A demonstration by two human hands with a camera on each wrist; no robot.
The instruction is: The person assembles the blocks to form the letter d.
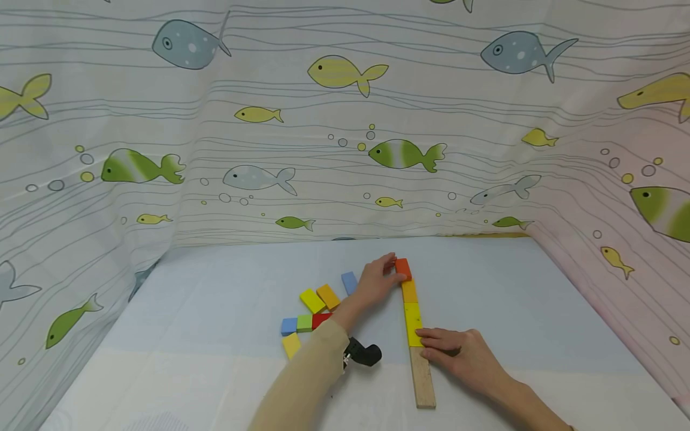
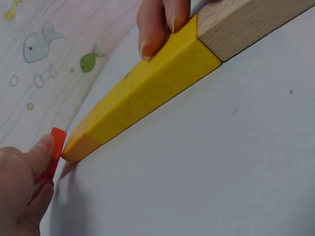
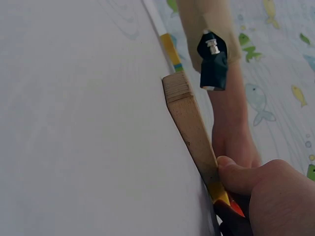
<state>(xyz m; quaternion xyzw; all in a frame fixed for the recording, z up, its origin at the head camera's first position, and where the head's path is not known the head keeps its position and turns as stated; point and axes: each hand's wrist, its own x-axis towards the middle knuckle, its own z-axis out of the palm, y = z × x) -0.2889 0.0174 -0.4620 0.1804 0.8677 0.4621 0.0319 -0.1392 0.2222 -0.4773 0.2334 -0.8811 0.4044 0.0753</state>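
Observation:
A straight row of blocks lies on the table: a bare wooden block (image 1: pixel 423 377), a yellow block (image 1: pixel 412 323), an orange block (image 1: pixel 409 291) and a red block (image 1: pixel 403 269) at the far end. My left hand (image 1: pixel 377 280) pinches the red block between thumb and fingers. In the left wrist view the red block (image 2: pixel 58 142) stands right at the orange block's end. Fingertips of my right hand (image 1: pixel 466 356) rest on the yellow block near its joint with the bare wooden one. The right thumb (image 3: pixel 236 172) lies along the bare block's side.
Left of the row lie loose blocks: a yellow one (image 1: pixel 312 301), an orange one (image 1: pixel 327 296), blue (image 1: pixel 289 326), green (image 1: pixel 305 323) and several more. My left sleeve (image 1: pixel 307 371) partly covers them. A fish-patterned cloth (image 1: pixel 334 203) hangs behind the table.

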